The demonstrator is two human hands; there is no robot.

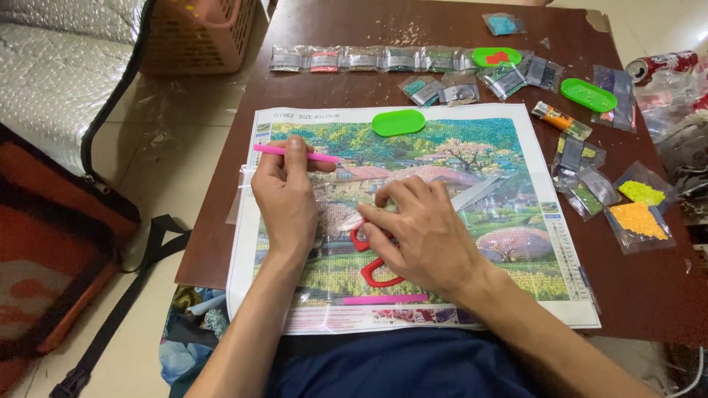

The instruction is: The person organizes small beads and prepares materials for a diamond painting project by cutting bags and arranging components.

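A diamond-painting canvas (472,147) with a landscape picture lies on a brown table (354,81). My left hand (284,195) rests on the canvas's left part and holds a pink applicator pen (324,157) pointing right. My right hand (424,232) lies over the canvas's middle, covering red-handled scissors (376,276) whose blades (476,193) stick out to the right; whether the fingers grip the handles is hidden. A green oval tray (398,122) sits on the canvas's top edge. A second pink pen (385,299) lies near the bottom edge.
Several small bead bags line the table's far side (346,59). Two more green trays (495,56) (588,94), yellow (640,192) and orange bead bags (638,219), a tube (560,119) and a can (661,65) sit right. An orange basket (199,33) and a bag (51,243) stand on the left.
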